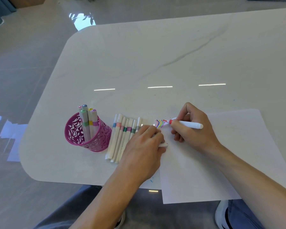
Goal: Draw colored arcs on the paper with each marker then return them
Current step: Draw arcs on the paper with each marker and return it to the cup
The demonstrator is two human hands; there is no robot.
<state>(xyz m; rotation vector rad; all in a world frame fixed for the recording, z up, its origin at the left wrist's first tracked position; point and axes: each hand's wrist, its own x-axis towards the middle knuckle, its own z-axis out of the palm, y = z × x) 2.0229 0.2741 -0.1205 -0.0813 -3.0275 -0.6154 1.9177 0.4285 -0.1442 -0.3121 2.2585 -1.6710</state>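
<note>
Pinched in the fingers of the right hand [195, 131] is the red marker [188, 124], with its tip down on the paper [221, 162]. The left hand [142, 146] is laid on the paper's left edge. A small white piece with a red end, likely the cap [163, 144], is held in its curled fingers.

The white table [155, 55] is seen under it all. The paper is laid at the near right, and part of it hangs over the table's edge. A pink cup [76, 134] is stood at the left, and five markers [87, 123] are kept in it. A row [120, 138] of about seven more is laid flat between the cup and the left hand. The arcs [159, 123] are drawn small in the paper's far left corner, in many colors, and the red tip touches their right side.

The red arc is judged to be the step in hand. Next, the tip is to be lifted, the cap pushed on, and the red marker put away. Which pile it belongs to cannot be told.
</note>
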